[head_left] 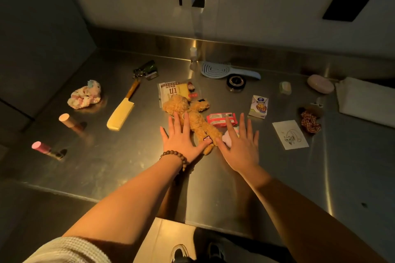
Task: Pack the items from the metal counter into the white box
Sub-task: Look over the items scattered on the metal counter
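Observation:
A brown plush bear [193,118] lies in the middle of the metal counter [119,162]. My left hand [181,140], fingers spread and palm down, rests over its left side; my thumb touches the bear's leg. My right hand [240,146] is spread flat just right of the bear, partly covering a small white and pink thing [227,137]. Neither hand holds anything. A red packet [221,119] and a snack bag [178,92] lie close by. A white box-like container [367,100] sits at the right edge.
Scattered on the counter: a yellow comb [123,111], a floral scrunchie [85,95], two pink tubes [71,123] [47,149], a blue hairbrush [226,70], a round black tin [236,81], a small carton [259,106], a drawing card [290,134], a pink soap [320,83], a brown scrunchie [310,123].

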